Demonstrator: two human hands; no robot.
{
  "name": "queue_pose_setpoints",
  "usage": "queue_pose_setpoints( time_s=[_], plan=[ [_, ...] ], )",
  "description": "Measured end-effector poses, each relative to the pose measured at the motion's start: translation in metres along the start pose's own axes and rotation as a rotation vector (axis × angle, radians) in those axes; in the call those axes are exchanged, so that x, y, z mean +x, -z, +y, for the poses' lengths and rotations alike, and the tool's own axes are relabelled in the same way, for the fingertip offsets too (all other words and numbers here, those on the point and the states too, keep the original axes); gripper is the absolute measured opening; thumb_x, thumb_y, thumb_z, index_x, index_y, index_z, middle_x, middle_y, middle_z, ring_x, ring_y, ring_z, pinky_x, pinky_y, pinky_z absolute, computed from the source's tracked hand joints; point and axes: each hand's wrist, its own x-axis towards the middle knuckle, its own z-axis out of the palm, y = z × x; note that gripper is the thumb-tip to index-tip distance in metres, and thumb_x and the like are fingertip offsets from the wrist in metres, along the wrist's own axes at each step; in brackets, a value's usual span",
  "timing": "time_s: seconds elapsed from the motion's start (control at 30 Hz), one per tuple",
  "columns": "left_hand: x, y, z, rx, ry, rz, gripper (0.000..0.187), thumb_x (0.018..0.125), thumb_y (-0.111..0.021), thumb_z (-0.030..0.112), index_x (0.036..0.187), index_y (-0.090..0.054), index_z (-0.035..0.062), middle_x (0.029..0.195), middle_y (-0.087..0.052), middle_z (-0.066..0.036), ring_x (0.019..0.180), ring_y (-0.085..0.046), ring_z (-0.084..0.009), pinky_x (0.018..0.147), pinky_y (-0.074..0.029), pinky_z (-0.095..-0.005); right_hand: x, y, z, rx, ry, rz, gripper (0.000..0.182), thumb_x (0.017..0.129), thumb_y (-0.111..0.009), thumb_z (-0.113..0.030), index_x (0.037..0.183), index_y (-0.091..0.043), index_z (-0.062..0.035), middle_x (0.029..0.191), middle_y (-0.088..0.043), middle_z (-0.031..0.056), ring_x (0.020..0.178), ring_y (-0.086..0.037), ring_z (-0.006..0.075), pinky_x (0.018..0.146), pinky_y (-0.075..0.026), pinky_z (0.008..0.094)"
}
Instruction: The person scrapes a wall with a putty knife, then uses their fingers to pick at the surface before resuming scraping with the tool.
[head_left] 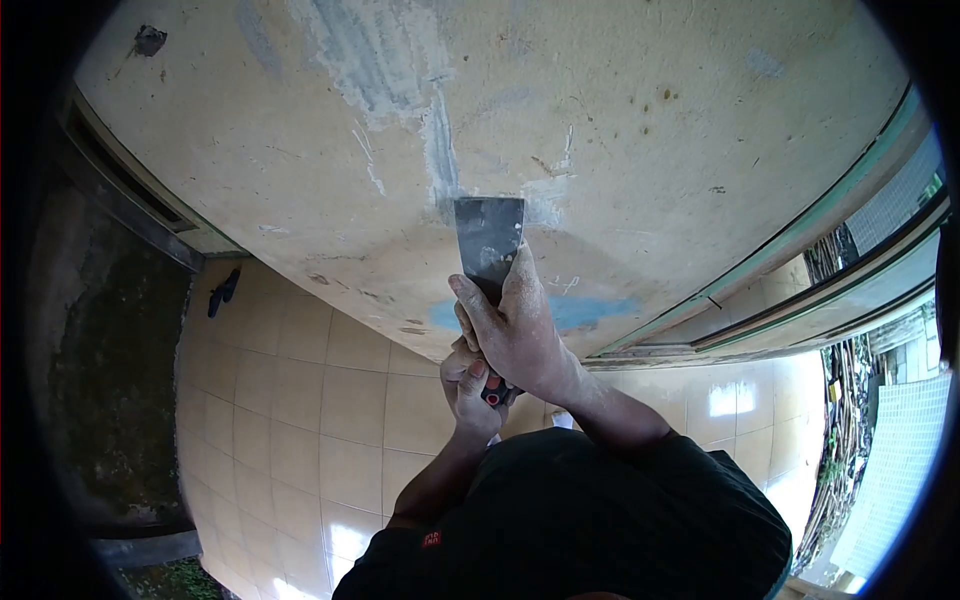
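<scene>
Patched wall (650, 150) faces a scraper (490, 238) in right hand (522, 340) and left hand (468, 392).

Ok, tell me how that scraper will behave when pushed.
The scraper will probably stay fairly stiff, since its blade looks straight, though the broad, seemingly thin end may flex a little. It seems unlikely to twist, with the right hand close to the blade and the left hand gripping lower down.
</scene>
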Motion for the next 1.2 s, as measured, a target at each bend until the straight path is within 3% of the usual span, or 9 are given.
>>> queue_pose_setpoints(
  time_s=[0.07,0.2,0.27,0.4,0.53,0.7,0.77,1.0,1.2],
  plan=[
    [-0.003,0.002,-0.004,0.005,-0.015,0.004,0.035,0.084,-0.056,0.030,0.103,-0.047,0.0025,0.076,-0.053,-0.005,0.056,-0.057,-0.0136,0.046,-0.050,-0.0227,-0.004,0.001,0.000,0.010,-0.101,-0.017,0.045,0.087,-0.056,-0.004,0.113,-0.026,0.0172,0.060,-0.049,0.0111,0.049,-0.051,0.0156,0.042,-0.038,0.0314],
    [0.001,0.013,-0.008,-0.096,-0.033,-0.055,0.038,0.083,-0.057,0.030,0.106,-0.047,0.0006,0.081,-0.056,-0.007,0.069,-0.060,-0.0147,0.058,-0.053,-0.0261,0.001,-0.002,0.003,-0.010,-0.053,0.023,0.038,0.088,-0.056,-0.004,0.109,-0.030,0.0139,0.060,-0.049,0.0112,0.050,-0.051,0.0148,0.042,-0.038,0.0308],
    [0.000,0.006,-0.002,-0.074,-0.013,-0.027,0.038,0.083,-0.056,0.030,0.105,-0.048,0.0005,0.083,-0.056,-0.008,0.072,-0.061,-0.0154,0.058,-0.053,-0.0265,0.004,-0.002,0.001,0.023,0.026,-0.029,0.025,0.091,-0.048,0.001,0.106,-0.028,0.0005,0.062,-0.043,0.0020,0.047,-0.041,0.0039,0.038,-0.033,0.0207],
    [-0.005,0.011,-0.003,-0.050,0.002,-0.068,0.038,0.083,-0.057,0.029,0.106,-0.047,0.0002,0.091,-0.057,-0.011,0.080,-0.062,-0.0177,0.061,-0.054,-0.0283,-0.001,-0.001,-0.006,0.064,-0.028,-0.012,0.036,0.088,-0.055,-0.004,0.107,-0.030,0.0133,0.059,-0.049,0.0097,0.050,-0.051,0.0128,0.042,-0.038,0.0298],
    [-0.003,0.008,-0.007,-0.017,0.008,0.050,0.037,0.084,-0.056,0.029,0.105,-0.046,0.0003,0.091,-0.057,-0.011,0.076,-0.062,-0.0177,0.062,-0.054,-0.0286,0.001,-0.001,-0.003,0.040,-0.099,0.007,0.036,0.088,-0.055,-0.004,0.108,-0.029,0.0124,0.059,-0.048,0.0088,0.049,-0.049,0.0118,0.042,-0.038,0.0292],
    [0.001,0.004,0.003,-0.036,0.026,-0.030,0.034,0.084,-0.056,0.029,0.101,-0.048,0.0009,0.083,-0.056,-0.008,0.064,-0.061,-0.0153,0.059,-0.053,-0.0257,0.003,0.000,-0.003,-0.022,-0.011,-0.023,0.035,0.088,-0.055,-0.004,0.107,-0.029,0.0113,0.059,-0.048,0.0084,0.048,-0.049,0.0110,0.041,-0.038,0.0283],
    [-0.005,0.004,0.003,-0.021,0.029,-0.040,0.032,0.084,-0.056,0.029,0.098,-0.048,0.0009,0.080,-0.056,-0.007,0.064,-0.061,-0.0150,0.057,-0.053,-0.0258,-0.002,-0.003,-0.005,0.120,-0.085,-0.009,0.022,0.091,-0.047,0.001,0.103,-0.028,-0.0004,0.061,-0.043,0.0020,0.046,-0.040,0.0041,0.038,-0.032,0.0208],
    [0.003,-0.013,0.009,0.041,-0.051,-0.006,0.028,0.085,-0.056,0.028,0.093,-0.050,0.0010,0.067,-0.051,-0.003,0.050,-0.052,-0.0098,0.044,-0.044,-0.0214,0.001,-0.002,-0.005,0.010,-0.051,-0.020,0.022,0.091,-0.048,-0.001,0.100,-0.028,-0.0016,0.061,-0.044,0.0027,0.046,-0.041,0.0041,0.038,-0.032,0.0208],
    [-0.008,-0.004,0.007,0.054,0.024,-0.004,0.029,0.085,-0.056,0.027,0.092,-0.050,-0.0003,0.071,-0.053,-0.006,0.054,-0.055,-0.0121,0.048,-0.047,-0.0232,-0.004,-0.003,-0.006,0.074,-0.092,-0.008,0.023,0.092,-0.048,-0.002,0.104,-0.029,-0.0021,0.061,-0.045,0.0021,0.046,-0.040,0.0043,0.038,-0.033,0.0208]
  ],
)
